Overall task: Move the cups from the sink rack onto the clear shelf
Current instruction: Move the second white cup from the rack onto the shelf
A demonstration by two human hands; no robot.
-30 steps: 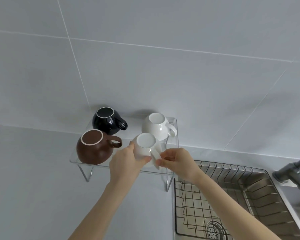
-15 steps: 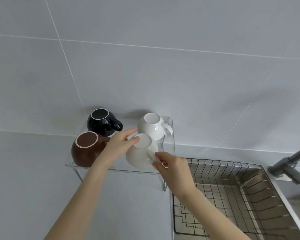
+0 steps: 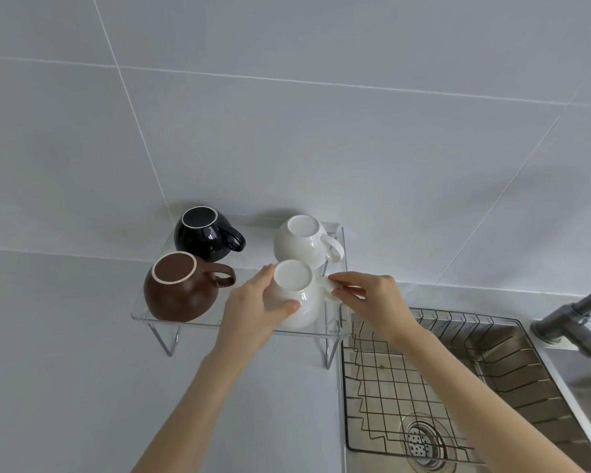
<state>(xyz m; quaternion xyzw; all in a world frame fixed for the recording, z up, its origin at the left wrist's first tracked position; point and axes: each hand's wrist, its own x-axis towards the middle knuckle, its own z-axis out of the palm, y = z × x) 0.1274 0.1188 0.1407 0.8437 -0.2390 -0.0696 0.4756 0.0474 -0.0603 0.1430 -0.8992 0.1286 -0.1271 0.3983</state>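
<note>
A white cup stands upside down at the front right of the clear shelf. My left hand wraps its left side, thumb across the front. My right hand pinches its handle from the right. Behind it sits a second white cup, also upside down. A brown cup is at the front left and a black cup at the back left, both inverted. The wire sink rack in the sink to the right holds no cups.
The shelf stands on thin metal legs on a grey counter against a tiled wall. A steel sink with a drain lies to the right. A grey faucet reaches in from the far right.
The white cup has been turned on the shelf, so its handle points right. My left hand shifted from its rim down onto its side. The view also shifted slightly.
</note>
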